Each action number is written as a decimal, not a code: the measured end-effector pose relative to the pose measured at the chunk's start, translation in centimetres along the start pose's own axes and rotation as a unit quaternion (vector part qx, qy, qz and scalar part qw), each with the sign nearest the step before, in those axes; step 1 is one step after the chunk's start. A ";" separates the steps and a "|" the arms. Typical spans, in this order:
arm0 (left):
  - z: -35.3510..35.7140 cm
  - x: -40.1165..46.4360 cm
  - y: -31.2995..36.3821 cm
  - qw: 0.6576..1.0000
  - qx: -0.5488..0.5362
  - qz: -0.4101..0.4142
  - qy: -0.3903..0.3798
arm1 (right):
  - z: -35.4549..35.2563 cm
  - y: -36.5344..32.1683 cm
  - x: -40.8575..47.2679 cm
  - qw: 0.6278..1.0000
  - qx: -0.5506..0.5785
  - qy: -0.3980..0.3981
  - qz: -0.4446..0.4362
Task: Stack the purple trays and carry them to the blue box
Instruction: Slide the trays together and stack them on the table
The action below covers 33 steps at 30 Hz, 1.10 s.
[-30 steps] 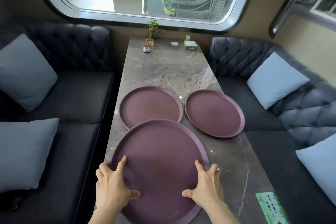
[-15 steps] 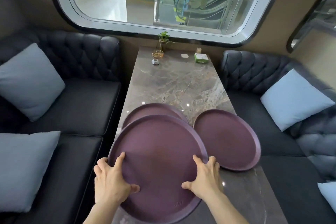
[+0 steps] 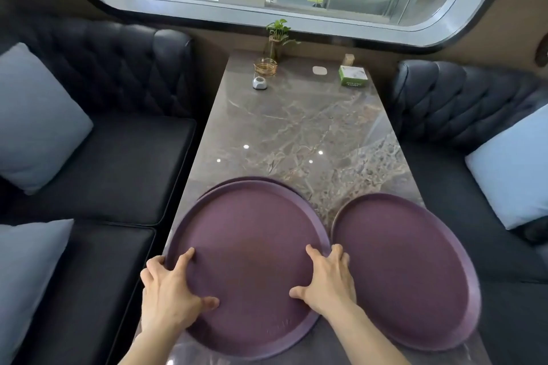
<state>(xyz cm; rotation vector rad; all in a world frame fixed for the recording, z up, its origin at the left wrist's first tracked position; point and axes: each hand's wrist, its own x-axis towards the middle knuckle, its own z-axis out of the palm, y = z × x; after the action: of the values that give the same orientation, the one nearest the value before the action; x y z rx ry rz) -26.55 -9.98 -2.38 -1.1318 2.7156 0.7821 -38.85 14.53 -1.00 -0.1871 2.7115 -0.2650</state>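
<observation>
A round purple tray (image 3: 252,246) is held at its near rim by both hands: my left hand (image 3: 169,293) grips the left edge, my right hand (image 3: 329,281) the right edge, thumbs on top. It lies almost fully over a second purple tray (image 3: 255,179), of which only a thin far sliver shows. A third purple tray (image 3: 409,270) rests flat on the marble table (image 3: 296,127) just to the right, touching the held tray's rim. No blue box is in view.
Dark tufted benches with pale cushions (image 3: 35,118) flank the table on both sides. At the far end stand a small plant (image 3: 277,35), a gold wire holder (image 3: 265,67), a small grey device (image 3: 259,83) and a green box (image 3: 353,75).
Both hands have carried the near tray forward over the far left tray, which is now almost covered. The right tray has stayed in place.
</observation>
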 end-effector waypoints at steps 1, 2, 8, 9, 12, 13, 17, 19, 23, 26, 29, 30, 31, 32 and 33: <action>0.4 0.6 0.0 1.000 -0.001 -0.002 -0.001 | 0.2 -0.1 0.7 1.000 -0.002 -0.003 0.000; 0.8 1.1 0.1 1.000 -0.003 -0.002 -0.002 | 0.4 -0.2 1.3 1.000 -0.003 -0.006 0.001; 1.8 3.2 0.6 1.000 0.000 -0.006 -0.006 | 0.6 -0.5 3.8 1.000 -0.007 -0.017 0.002; 1.8 3.4 0.7 1.000 0.000 -0.007 -0.004 | 0.5 -0.6 4.0 1.000 -0.008 -0.016 0.002; 1.9 3.8 0.8 1.000 0.004 -0.011 -0.005 | 0.5 -1.0 4.5 1.000 -0.012 -0.016 0.008; 1.9 3.8 0.7 1.000 0.008 -0.011 -0.004 | 0.5 -1.1 4.5 1.000 -0.013 -0.017 0.011; 2.0 4.1 0.7 1.000 0.002 -0.008 0.005 | 0.6 -1.5 5.0 1.000 -0.003 -0.016 0.017; 2.2 4.3 0.7 1.000 0.002 -0.013 0.012 | 0.5 -1.6 5.3 1.000 0.007 -0.016 0.024; 2.7 4.8 0.5 0.999 -0.012 -0.020 0.032 | 0.5 -1.7 5.9 0.999 0.013 -0.008 0.031; 3.1 5.1 0.3 0.999 -0.022 -0.012 0.045 | 0.6 -1.8 6.2 0.999 0.006 -0.006 0.034; 3.2 5.3 0.5 0.999 0.008 -0.010 0.039 | 0.5 -2.1 6.5 0.999 -0.009 -0.019 0.036; 3.2 5.3 0.6 0.999 0.020 -0.012 0.038 | 0.6 -2.3 6.5 0.999 -0.015 -0.023 0.036; 3.1 5.3 0.7 0.999 0.030 -0.012 0.039 | 0.6 -2.4 6.4 0.999 -0.020 -0.024 0.035; 3.1 5.2 0.8 0.998 0.037 -0.010 0.040 | 0.7 -2.5 6.3 0.999 -0.024 -0.023 0.034; 3.0 5.1 0.9 0.998 0.044 -0.007 0.040 | 0.9 -2.6 6.3 0.999 -0.028 -0.022 0.032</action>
<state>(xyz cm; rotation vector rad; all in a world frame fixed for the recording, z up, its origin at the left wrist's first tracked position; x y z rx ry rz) -31.18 -11.19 -6.03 -1.1871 2.7735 0.6200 -43.93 10.77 -3.62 -0.1195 2.6766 -0.1646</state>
